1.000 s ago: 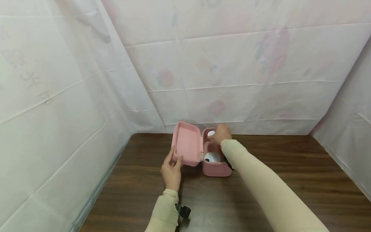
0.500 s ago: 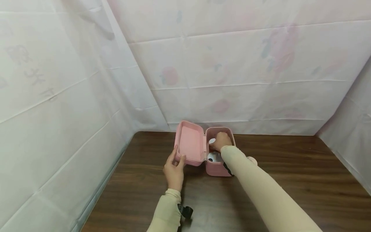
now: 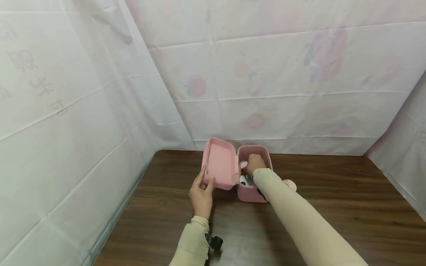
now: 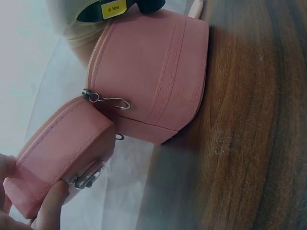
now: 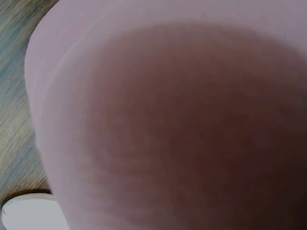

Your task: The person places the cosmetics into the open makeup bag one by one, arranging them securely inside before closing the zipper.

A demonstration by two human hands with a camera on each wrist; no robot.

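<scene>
We see the left hand fingers pinching the pink case's lid open, so the right hand fingers, curled round a white object, can reach inside.

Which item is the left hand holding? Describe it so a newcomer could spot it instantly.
On the dark wooden table, near the far draped wall, stands an open pink zip case. The left hand grips the pink lid, which stands swung open on the left of the base. Unlike the base, which holds white items with the right hand inside, the lid is shallow and bare.
</scene>
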